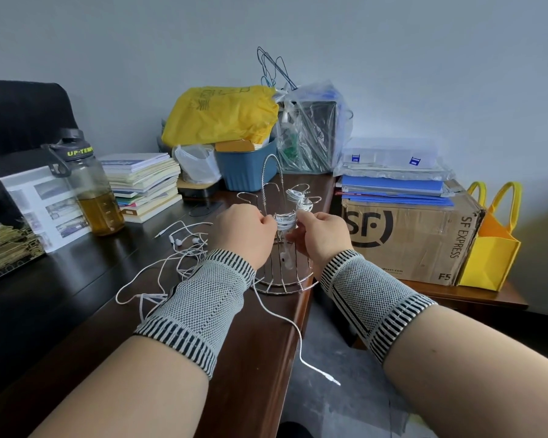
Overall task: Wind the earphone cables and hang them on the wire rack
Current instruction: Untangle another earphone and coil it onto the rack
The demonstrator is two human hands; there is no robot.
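Two wound bundles (pixel 299 199) hung on wire rack (pixel 282 248). Left hand (pixel 246 230), right hand (pixel 320 233) pinching third coil (pixel 285 220) before rack. Loose earphones (pixel 184 248) left of rack unwound.

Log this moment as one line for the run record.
left hand: pinching cable coil | right hand: pinching coil | wire rack: wound bundles hung | loose earphones on desk
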